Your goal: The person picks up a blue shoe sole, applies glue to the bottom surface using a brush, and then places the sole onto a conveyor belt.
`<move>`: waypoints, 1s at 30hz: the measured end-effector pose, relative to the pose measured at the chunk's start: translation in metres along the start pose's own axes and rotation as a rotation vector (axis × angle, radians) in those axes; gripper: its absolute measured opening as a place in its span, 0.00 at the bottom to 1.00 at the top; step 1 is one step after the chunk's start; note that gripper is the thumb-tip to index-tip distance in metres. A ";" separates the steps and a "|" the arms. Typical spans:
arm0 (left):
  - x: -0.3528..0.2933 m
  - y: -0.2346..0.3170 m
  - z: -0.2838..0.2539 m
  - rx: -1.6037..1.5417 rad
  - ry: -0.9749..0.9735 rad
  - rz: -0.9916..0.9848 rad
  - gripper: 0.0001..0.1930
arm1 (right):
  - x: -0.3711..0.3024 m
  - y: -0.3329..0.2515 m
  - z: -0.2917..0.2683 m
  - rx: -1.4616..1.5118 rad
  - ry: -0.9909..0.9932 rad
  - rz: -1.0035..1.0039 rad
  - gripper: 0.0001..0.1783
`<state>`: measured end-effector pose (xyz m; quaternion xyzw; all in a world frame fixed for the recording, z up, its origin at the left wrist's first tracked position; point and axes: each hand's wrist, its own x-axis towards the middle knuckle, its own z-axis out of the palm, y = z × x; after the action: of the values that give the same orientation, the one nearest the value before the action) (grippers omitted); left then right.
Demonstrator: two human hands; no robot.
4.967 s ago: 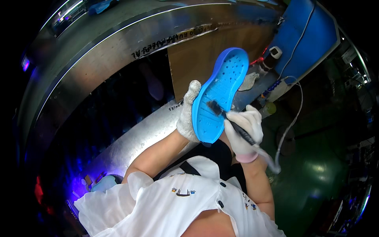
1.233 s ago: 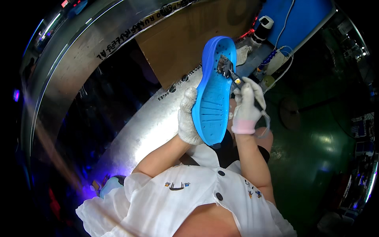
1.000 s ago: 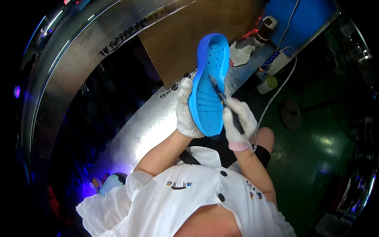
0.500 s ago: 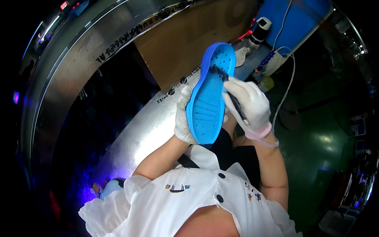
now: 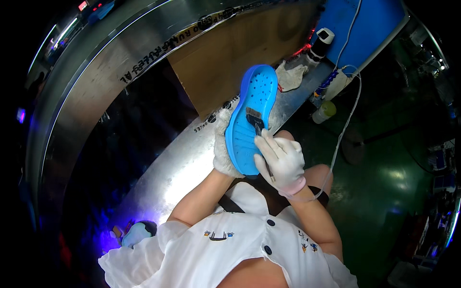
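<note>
A blue shoe sole with a raised rim is held up in front of me, its inner face toward me and the perforated end farthest away. My left hand, in a thick white knitted glove, is wrapped round its left side; part of those fingers is hidden behind it. A flat black brush rests its bristles on the inner face near the middle. Its handle is gripped by my right hand, which wears a thin white glove with a pink cuff.
Beneath the sole runs a shiny metal bench. A brown cardboard sheet stands behind it. Toward the right lie a loose white glove, a black-and-white cylindrical device and a yellowish bottle. A pale cable hangs down.
My right hand and brush have moved toward me and left, from the perforated end to the sole's middle. The sole sits slightly lower in view, and the loose glove shows more fully.
</note>
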<state>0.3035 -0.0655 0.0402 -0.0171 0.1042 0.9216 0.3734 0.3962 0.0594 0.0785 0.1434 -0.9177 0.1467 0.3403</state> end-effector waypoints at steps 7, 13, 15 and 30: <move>0.002 0.009 0.006 0.179 -0.005 0.029 0.44 | -0.025 -0.018 -0.010 0.072 -0.094 -0.004 0.20; 0.003 0.016 -0.007 0.176 -0.108 -0.021 0.50 | -0.040 -0.008 -0.018 1.032 0.035 0.604 0.13; 0.000 0.005 -0.003 0.232 -0.043 -0.017 0.50 | -0.025 0.003 -0.010 1.324 0.269 0.913 0.16; 0.003 0.017 -0.006 0.148 -0.148 0.012 0.51 | -0.031 -0.036 -0.027 1.009 0.130 0.858 0.12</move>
<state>0.2890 -0.0767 0.0371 0.0792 0.1443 0.9124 0.3748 0.4475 0.0418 0.0836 -0.1022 -0.6898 0.6890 0.1977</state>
